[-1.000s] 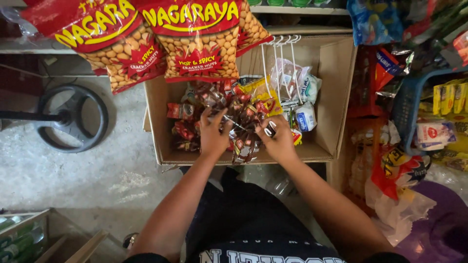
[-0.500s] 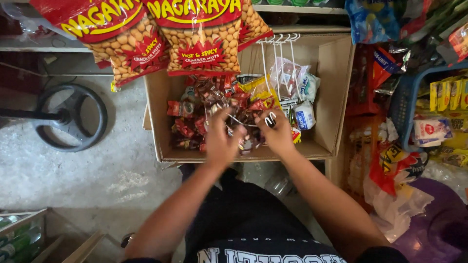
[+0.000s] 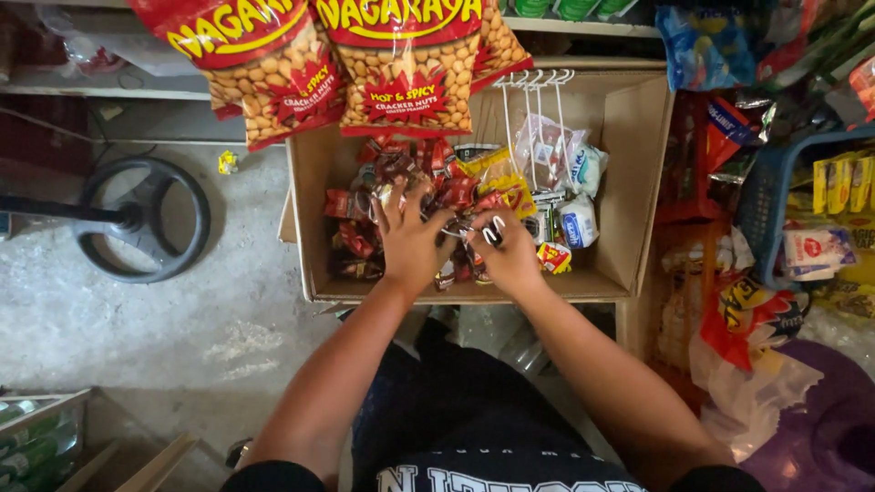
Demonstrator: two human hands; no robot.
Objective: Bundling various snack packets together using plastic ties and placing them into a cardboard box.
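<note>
Hands together over cardboard box (image 3: 638, 182), low in its front half. Left hand (image 3: 410, 239) spread flat, fingers wide, pressed onto heap of small red and brown sachets (image 3: 437, 178); heap directly beneath and running away toward far wall. Right hand (image 3: 507, 251) just beside, curled around a clump of same sachets, grip partly hidden. White wire hooks (image 3: 533, 118) with pale packets (image 3: 574, 196) upright beyond right hand. Peanut bags (image 3: 406, 64) hung above far edge.

Resting on the grey concrete floor (image 3: 137, 319): an open brown cardboard box (image 3: 638, 164) and, well apart to its left, a black round stand base (image 3: 141, 219).
</note>
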